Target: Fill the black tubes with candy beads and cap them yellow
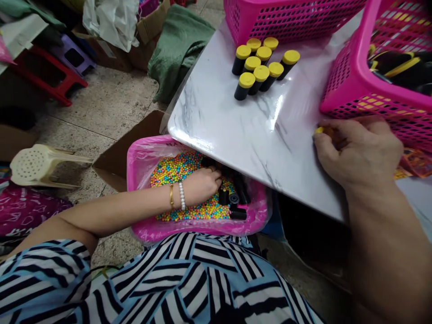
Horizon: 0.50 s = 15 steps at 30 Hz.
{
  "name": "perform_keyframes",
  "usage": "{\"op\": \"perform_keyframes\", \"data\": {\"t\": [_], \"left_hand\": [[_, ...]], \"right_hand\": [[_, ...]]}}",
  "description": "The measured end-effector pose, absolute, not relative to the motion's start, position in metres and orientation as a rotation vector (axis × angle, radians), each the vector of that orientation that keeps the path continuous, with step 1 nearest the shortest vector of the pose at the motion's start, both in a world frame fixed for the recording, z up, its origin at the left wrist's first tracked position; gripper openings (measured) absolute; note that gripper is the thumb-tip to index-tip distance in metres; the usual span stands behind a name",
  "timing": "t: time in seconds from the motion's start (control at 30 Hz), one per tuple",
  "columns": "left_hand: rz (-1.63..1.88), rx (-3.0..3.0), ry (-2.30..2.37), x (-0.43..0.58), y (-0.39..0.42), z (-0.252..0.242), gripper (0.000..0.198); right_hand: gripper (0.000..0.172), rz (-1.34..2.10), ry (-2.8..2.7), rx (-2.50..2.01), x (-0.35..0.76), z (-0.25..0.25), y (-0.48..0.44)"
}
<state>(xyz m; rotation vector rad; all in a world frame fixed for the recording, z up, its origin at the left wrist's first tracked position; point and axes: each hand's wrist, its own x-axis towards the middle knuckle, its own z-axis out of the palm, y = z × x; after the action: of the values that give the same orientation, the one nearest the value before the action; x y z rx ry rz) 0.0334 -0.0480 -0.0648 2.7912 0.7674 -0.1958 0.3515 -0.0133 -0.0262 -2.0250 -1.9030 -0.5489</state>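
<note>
My left hand reaches down into a pink tub filled with small coloured beads and several open black tubes. Its fingers are curled closed among the tubes; what they hold is hidden. My right hand rests on the white marble-patterned tabletop, fingers pinched on a small yellow cap. Several black tubes with yellow caps stand grouped at the far side of the tabletop.
A pink mesh basket holding black and yellow parts stands right beside my right hand; another pink basket sits behind the capped tubes. On the floor are a cardboard box, green cloth, a cream stool, a red stool.
</note>
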Motion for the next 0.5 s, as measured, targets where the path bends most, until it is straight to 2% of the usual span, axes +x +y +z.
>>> {"op": "perform_keyframes", "data": {"t": [0.23, 0.5], "left_hand": [[-0.119, 2.65, 0.573, 0.032, -0.056, -0.073, 0.02], [0.005, 2.018, 0.56, 0.011, -0.034, -0.063, 0.03]], "right_hand": [[0.047, -0.508, -1.874, -1.961, 0.351, -0.024, -0.013], [0.038, -0.285, -1.661, -1.909, 0.345, -0.016, -0.02]]}}
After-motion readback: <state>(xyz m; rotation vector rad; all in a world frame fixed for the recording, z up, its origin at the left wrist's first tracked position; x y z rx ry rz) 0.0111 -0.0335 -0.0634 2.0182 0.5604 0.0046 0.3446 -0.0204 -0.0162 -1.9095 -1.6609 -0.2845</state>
